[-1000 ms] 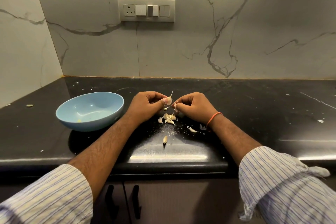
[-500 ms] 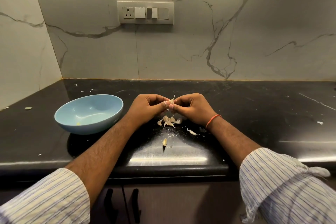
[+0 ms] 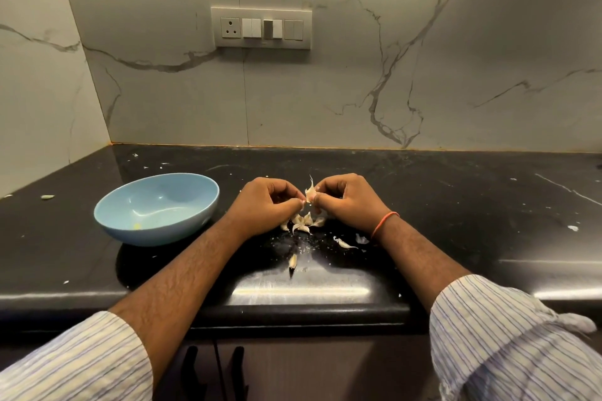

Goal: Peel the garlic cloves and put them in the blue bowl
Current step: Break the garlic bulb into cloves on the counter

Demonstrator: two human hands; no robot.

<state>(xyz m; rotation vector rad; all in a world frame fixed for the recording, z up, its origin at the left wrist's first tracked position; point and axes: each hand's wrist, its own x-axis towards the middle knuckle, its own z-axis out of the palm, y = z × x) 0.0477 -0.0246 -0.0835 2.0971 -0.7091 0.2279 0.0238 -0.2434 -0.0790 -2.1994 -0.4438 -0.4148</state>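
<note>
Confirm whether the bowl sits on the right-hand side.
No, the bowl sits beside the left hand on the counter.

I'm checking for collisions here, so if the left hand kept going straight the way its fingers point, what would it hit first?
The left hand points rightward, so it would likely meet the garlic clove pinched between both hands, then the right hand just behind it. Depth is hard to judge.

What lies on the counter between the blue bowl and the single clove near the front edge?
Head view: only the left forearm crosses above that stretch between the blue bowl and the clove; the black counter showing around it is bare.
</note>
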